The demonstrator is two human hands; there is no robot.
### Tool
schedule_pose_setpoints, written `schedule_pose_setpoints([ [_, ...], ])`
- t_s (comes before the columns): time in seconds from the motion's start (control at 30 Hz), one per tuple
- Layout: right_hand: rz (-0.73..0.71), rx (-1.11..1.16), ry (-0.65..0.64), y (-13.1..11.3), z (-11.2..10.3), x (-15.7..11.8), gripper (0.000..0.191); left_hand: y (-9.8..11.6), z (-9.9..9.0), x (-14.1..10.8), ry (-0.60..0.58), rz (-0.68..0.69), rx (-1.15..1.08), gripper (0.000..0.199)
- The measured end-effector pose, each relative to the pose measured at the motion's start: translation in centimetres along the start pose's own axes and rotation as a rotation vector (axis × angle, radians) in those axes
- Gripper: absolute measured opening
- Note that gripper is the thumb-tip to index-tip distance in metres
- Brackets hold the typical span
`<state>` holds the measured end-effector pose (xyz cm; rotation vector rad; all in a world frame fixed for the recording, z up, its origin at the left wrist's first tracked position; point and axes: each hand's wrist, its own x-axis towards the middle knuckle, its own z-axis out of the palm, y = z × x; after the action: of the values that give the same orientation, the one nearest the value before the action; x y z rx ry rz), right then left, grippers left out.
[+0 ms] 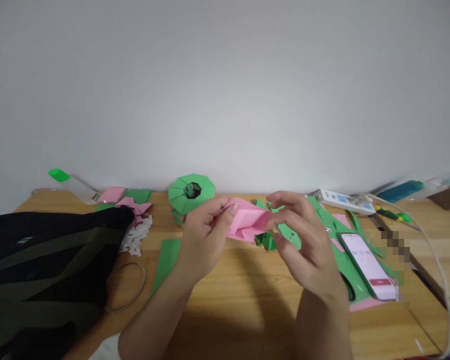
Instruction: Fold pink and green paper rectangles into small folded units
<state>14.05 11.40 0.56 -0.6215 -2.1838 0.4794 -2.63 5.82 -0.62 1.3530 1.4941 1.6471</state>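
A folded piece of pink paper (246,220) is held up above the table, its creases partly opened out. My left hand (206,237) pinches its left edge, thumb on the near face. At the paper's right edge is my right hand (302,245), fingers curved and spread apart; whether a fingertip touches the paper I cannot tell. Behind my left hand stands a round green paper ring (192,192) with a hole in its middle. Folded green paper pieces (268,242) lie behind my right hand, which partly hides them. A flat green sheet (167,257) lies beside my left wrist.
On the right, a phone (367,267) rests on green paper, near a white power strip (347,201) and its cable (437,255). A dark cloth bag (52,270) covers the left side, beside white paper scraps (137,235) and a pink folded shape (135,207). A wall rises behind.
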Motion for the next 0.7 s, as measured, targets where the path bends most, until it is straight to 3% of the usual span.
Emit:
schedule_pose_setpoints([
  [0.17,0.046,-0.057,0.021,0.17,0.23,0.19,0.022,-0.11,0.01,0.08,-0.002,0.036,0.009,0.015],
  [0.27,0.081,0.009,-0.007,0.10,0.33,0.15,0.011,-0.23,-0.10,0.18,-0.002,0.022,-0.031,0.013],
  [0.33,0.123,0.097,-0.037,-0.01,0.32,0.04,0.030,-0.22,-0.19,0.18,-0.053,0.027,-0.014,0.012],
  [0.4,0.181,0.180,-0.078,-0.06,0.30,-0.07,0.040,-0.15,-0.26,0.09,-0.147,0.075,0.044,0.031],
  [0.47,0.252,0.248,-0.096,0.00,0.33,-0.15,0.028,-0.10,-0.31,-0.08,-0.200,0.148,0.122,0.054],
  [0.53,0.333,0.323,-0.063,0.14,0.38,-0.20,0.014,-0.11,-0.39,-0.26,-0.173,0.226,0.202,0.065],
  [0.7,0.502,0.507,0.063,0.48,0.37,-0.29,0.007,-0.20,-0.80,-0.14,-0.047,0.451,0.477,0.043],
])
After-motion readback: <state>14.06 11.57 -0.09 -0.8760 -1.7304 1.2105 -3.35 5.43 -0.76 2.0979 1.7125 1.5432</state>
